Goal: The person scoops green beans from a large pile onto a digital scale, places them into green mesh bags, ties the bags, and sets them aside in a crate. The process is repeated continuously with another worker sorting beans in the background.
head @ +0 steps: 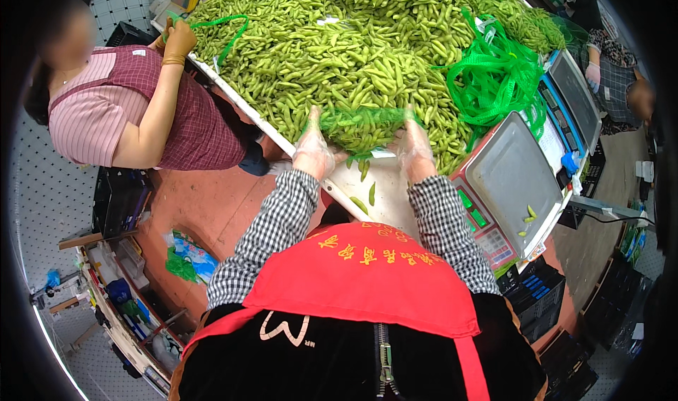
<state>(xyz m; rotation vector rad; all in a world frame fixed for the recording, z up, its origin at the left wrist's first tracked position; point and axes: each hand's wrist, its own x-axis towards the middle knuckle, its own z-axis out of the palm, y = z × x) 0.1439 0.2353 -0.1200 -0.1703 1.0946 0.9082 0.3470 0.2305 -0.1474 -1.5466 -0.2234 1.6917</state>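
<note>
Between my two hands lies a green mesh bag (365, 126) with edamame pods inside, at the near edge of a large heap of edamame pods (328, 57). My left hand (313, 146), in a clear plastic glove, grips the bag's left end with the thumb pointing up. At its right end my right hand (415, 146), gloved the same way, holds the mesh. A white label or tag (382, 152) shows at the bag's lower edge. A few loose pods (371, 193) lie on the white tabletop (394, 208) just below it.
A digital weighing scale (514, 178) with several pods on its pan stands at my right, another scale (572, 99) behind it. Empty green mesh bags (492, 78) are piled on the heap. A co-worker (143, 99) stands at the left; another person (614, 78) is at the far right.
</note>
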